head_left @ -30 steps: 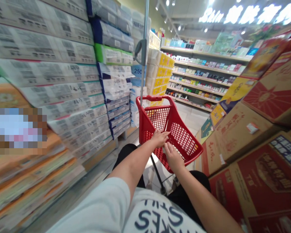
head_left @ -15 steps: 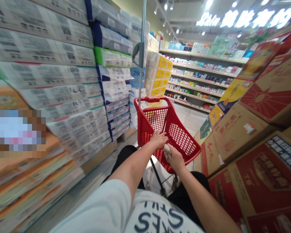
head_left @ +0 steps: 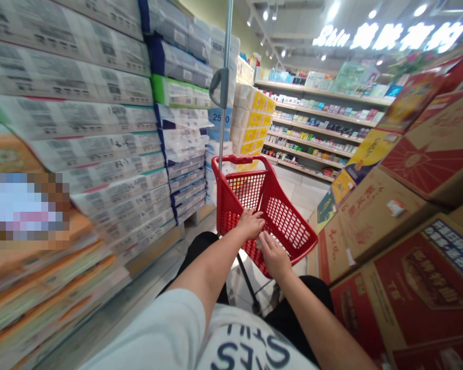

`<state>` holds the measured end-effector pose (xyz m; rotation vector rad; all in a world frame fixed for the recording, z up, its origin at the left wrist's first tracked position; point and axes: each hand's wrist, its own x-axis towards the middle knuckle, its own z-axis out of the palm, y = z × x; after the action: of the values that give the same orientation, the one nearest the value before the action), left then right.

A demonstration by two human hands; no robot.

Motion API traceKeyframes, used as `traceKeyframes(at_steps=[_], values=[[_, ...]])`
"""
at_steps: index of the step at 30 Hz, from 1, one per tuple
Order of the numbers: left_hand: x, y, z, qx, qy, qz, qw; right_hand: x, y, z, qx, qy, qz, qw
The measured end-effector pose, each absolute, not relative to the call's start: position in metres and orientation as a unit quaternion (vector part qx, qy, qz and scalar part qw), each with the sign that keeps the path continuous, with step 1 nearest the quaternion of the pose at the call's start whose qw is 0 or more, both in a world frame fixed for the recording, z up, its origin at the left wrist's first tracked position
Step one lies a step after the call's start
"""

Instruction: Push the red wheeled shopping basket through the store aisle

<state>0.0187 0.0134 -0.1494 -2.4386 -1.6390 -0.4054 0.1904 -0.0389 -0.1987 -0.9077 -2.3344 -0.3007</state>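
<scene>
A red plastic shopping cart (head_left: 293, 226) with a perforated basket stands in front of my knees. Over its near side, my left hand (head_left: 250, 223) hangs with fingers apart and nothing visible in it. Close beside it on the right, my right hand (head_left: 275, 254) has its fingers bent over a small pale crumpled thing (head_left: 259, 242), mostly hidden beneath them. The two hands are near each other, above the basket's edge. A metal pole (head_left: 227, 46) with a grey loop rises at the cart's left corner.
Tall stacks of wrapped paper packs (head_left: 100, 121) line the left side. Orange packs (head_left: 61, 277) lie at the lower left. Cardboard cartons (head_left: 381, 210) are piled on the right. Shelves of small boxes (head_left: 312, 110) stand behind the cart.
My right hand has turned with its fingers reaching forward over the pale thing, which now shows less. My left hand has barely moved.
</scene>
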Motion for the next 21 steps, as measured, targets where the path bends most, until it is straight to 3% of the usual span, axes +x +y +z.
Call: traceKeyframes(at_steps=[6,11,15,21], values=[[0.020,0.013,-0.147,-0.817,-0.557,-0.131,0.069,0.193,-0.039,-0.201,-0.376,-0.861,-0.120,0.321],[0.020,0.011,-0.143,-0.818,-0.555,-0.139,0.063,0.194,-0.039,-0.202,-0.303,-0.899,-0.160,0.272],[0.020,0.011,-0.141,-0.819,-0.555,-0.134,0.056,0.194,-0.040,-0.200,-0.329,-0.883,-0.141,0.303],[0.022,0.021,-0.145,-0.810,-0.566,-0.147,0.043,0.212,-0.050,-0.197,-0.195,-0.930,-0.139,0.278]])
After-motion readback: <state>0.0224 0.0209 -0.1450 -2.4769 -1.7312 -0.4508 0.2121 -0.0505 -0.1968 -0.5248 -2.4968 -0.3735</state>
